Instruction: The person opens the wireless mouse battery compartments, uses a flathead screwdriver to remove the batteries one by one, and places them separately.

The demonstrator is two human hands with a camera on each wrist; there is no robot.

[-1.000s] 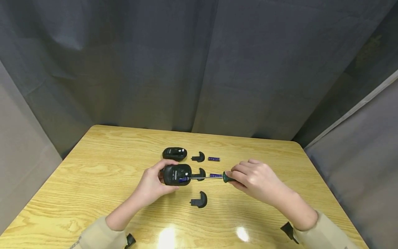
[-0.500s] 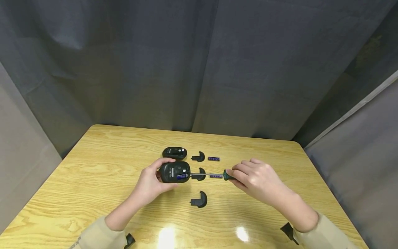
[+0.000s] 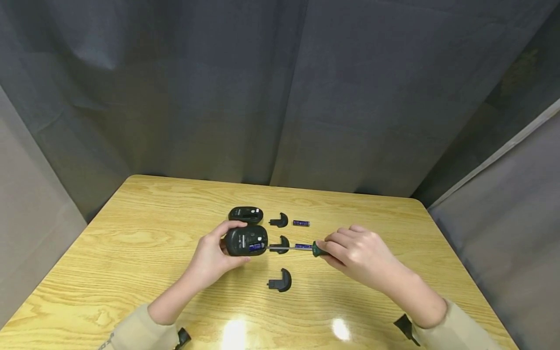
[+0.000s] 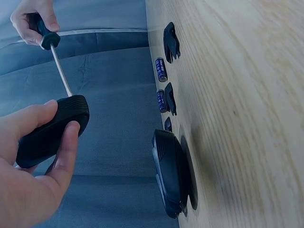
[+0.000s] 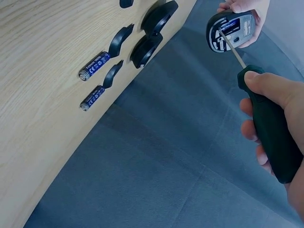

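My left hand (image 3: pixel 212 255) grips a black computer mouse (image 3: pixel 236 241), held up over the table with its underside showing. A blue battery (image 3: pixel 255 247) lies in the mouse's uncovered battery slot. My right hand (image 3: pixel 360 250) grips a screwdriver by its dark green handle (image 5: pixel 273 133). Its thin metal shaft (image 5: pixel 235 54) reaches across to the mouse, the tip right at the end of the battery slot. In the left wrist view the mouse (image 4: pixel 42 137) sits between thumb and fingers, the shaft (image 4: pixel 61 71) meeting its ribbed end.
Behind the held mouse another upturned mouse (image 3: pixel 240 213) rests on the wooden table (image 3: pixel 153 233); the right wrist view has two mice there. Black battery covers (image 3: pixel 280 280) form a column, with two blue batteries (image 3: pixel 301 223) beside the farther ones. Dark curtains (image 3: pixel 280 97) hang behind.
My left hand has brought the mouse slightly away from me and to the left, changing its tilt. The screwdriver has shifted a little with its tip staying at the slot end.
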